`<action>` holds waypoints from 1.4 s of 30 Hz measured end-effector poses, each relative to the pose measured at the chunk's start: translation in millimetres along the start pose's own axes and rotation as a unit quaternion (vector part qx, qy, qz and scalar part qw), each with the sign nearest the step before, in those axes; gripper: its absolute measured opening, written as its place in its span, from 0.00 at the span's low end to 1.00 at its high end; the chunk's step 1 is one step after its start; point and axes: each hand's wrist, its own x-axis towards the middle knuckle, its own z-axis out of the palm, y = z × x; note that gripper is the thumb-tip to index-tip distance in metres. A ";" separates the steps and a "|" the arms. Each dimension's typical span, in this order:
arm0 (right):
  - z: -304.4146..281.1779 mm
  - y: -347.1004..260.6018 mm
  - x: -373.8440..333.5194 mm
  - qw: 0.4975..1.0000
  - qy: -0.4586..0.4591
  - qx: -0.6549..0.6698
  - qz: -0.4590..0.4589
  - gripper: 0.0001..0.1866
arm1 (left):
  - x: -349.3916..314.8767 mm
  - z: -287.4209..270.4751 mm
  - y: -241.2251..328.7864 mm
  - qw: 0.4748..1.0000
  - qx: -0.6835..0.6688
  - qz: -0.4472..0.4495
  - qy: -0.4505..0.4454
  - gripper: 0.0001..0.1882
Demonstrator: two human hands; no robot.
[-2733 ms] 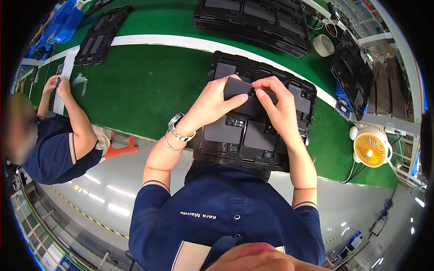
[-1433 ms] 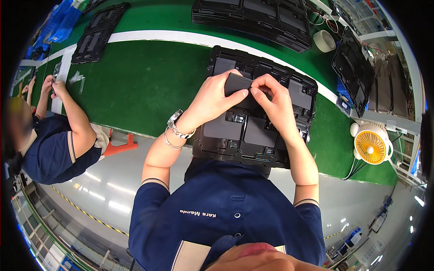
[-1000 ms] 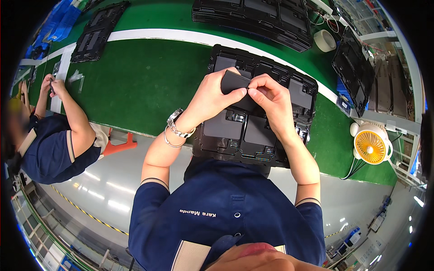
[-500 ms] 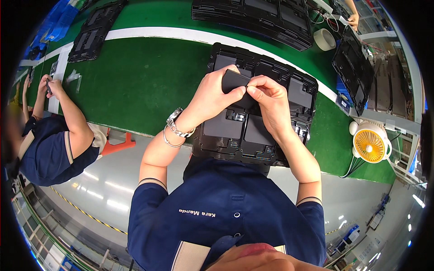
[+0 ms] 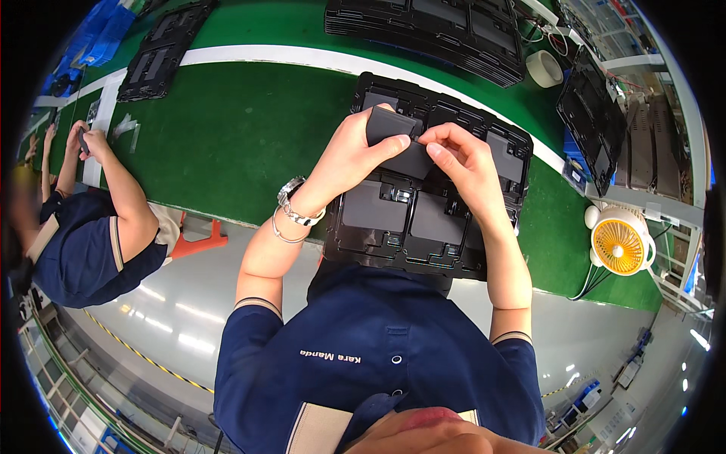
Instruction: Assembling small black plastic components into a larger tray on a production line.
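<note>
My left hand [image 5: 361,147] grips a flat dark grey rectangular piece [image 5: 389,126], its thumb pressed along the near edge. Close to that piece's right corner is my right hand [image 5: 465,160], with thumb and forefinger nearly together. Anything small between those fingertips is too fine to make out. Both hands are above a black moulded tray [image 5: 446,261], whose compartments hold similar flat grey pieces [image 5: 374,208]. Part of the tray is hidden under my hands and forearms.
A stack of black trays [image 5: 423,23] stands behind the white line. Another tray [image 5: 155,64] lies far left, and one [image 5: 586,121] leans at the right. A roll of tape [image 5: 544,68] and a yellow-white fan [image 5: 618,242] are also rightward. A co-worker [image 5: 94,234] stands left.
My right hand has drawn slightly right, its fingertips now a little apart from the piece's corner. The piece in my left hand has shifted slightly left and tilted, showing more of its edge.
</note>
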 end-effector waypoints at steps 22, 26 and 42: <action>13.6 17.7 2.1 0.995 0.043 0.025 -0.084 0.03 | -2.0 4.7 3.4 0.995 0.092 0.000 -0.041 0.14; 14.0 20.0 2.5 0.996 0.025 0.068 -0.057 0.03 | -2.3 5.4 3.4 0.996 0.083 0.001 -0.044 0.14; 22.6 19.8 0.5 0.972 0.045 0.228 -0.031 0.03 | -2.7 4.6 3.0 0.999 0.046 0.003 -0.013 0.12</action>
